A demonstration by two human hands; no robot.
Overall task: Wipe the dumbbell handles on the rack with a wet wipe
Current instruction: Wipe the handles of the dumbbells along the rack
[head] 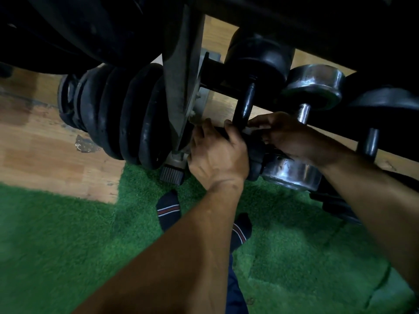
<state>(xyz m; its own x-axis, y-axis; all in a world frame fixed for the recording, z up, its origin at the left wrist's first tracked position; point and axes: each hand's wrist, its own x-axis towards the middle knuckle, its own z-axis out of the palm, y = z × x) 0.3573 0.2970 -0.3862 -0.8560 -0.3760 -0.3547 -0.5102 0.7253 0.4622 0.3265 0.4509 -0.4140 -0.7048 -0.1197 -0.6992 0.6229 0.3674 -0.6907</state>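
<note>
The big dark metal rack [181, 71] held a black rubber dumbbell [246, 103] at its front edge. The left hand [215, 152] curled round the dumbbell's near end. The right hand [288, 134] pinched a small white wet wipe [255, 129] against its black handle

Stacked plates [118, 114] left of rack post [181, 71], dumbbells [315, 87] right.
</note>
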